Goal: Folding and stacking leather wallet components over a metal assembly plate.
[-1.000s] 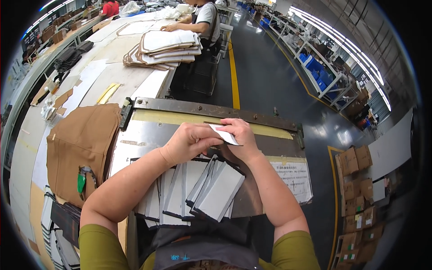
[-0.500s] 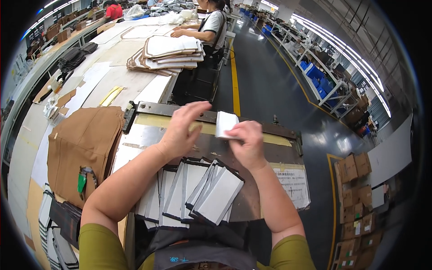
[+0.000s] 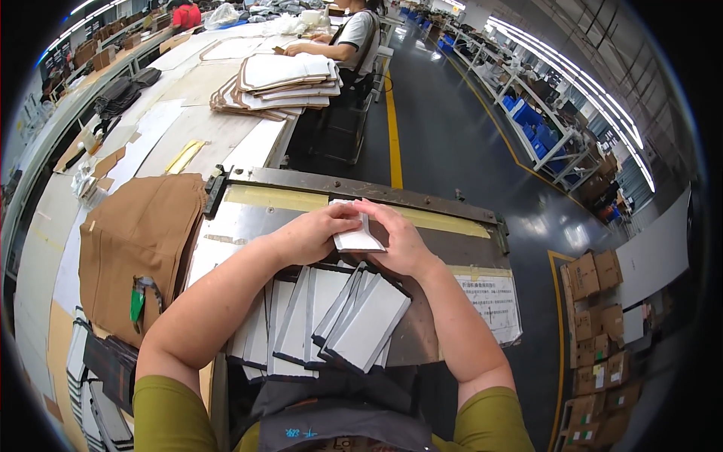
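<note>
A white rectangular panel with a dark lower edge lies on the metal plate of a machine, close to its long metal bar. My left hand grips its left side with bent fingers. From the right, my right hand holds the same panel, fingers reaching along its top toward the left fingertips. The panel looks slightly bent between them, and the fingers hide part of it. Just below my hands, several white panels with black edges lie fanned out over the plate's near side.
Brown fabric pieces lie piled at the left. Beyond the metal bar, a stack of white, brown-edged panels sits on the long table, with a co-worker beside it. Cardboard boxes stand at the right, past a yellow floor line.
My left hand has come down from the air onto the panel. My right hand has brought the panel left and nearer to me. The co-worker's arms have shifted slightly.
</note>
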Demonstrator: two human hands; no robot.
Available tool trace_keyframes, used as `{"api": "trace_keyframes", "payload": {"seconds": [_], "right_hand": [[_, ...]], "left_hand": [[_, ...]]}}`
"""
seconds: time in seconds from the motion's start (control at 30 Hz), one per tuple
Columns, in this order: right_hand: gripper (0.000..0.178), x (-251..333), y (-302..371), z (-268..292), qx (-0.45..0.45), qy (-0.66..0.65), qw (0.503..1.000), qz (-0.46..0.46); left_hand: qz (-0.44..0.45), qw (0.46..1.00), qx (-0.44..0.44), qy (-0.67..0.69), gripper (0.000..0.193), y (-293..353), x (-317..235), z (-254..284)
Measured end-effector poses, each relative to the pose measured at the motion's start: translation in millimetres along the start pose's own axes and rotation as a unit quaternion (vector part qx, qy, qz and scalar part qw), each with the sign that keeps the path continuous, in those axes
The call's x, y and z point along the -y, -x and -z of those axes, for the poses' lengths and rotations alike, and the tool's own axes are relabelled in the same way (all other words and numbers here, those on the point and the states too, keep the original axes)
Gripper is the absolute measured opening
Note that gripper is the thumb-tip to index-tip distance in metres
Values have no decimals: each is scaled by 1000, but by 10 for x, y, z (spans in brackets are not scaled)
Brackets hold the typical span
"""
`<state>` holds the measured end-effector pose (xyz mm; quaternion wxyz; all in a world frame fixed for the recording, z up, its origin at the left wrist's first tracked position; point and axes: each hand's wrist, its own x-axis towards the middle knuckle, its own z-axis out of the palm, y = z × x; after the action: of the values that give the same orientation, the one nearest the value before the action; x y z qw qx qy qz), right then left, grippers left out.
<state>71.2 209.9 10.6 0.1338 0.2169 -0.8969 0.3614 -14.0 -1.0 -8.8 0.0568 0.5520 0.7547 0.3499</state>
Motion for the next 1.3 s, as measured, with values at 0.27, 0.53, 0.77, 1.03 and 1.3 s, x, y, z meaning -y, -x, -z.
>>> {"api": "trace_keyframes", "payload": {"seconds": [0.27, 0.53, 0.77, 1.03, 1.3], "right_hand": [[51, -107, 69, -131, 19, 187, 982, -11], [48, -101, 71, -87, 4, 219, 975, -25], [43, -65, 85, -42, 4, 176, 984, 13], [40, -46, 40, -44, -1, 142, 989, 27], [40, -74, 85, -89, -2, 126, 992, 0]], "left_hand": [[95, 971, -37, -215, 44, 75, -192, 74], [79, 963, -80, -245, 42, 29, -155, -38], [61, 956, -112, -266, 34, 29, -143, -64], [100, 956, -99, -259, 35, 64, -224, -21], [78, 963, -67, -250, 37, 42, -263, 50]]}}
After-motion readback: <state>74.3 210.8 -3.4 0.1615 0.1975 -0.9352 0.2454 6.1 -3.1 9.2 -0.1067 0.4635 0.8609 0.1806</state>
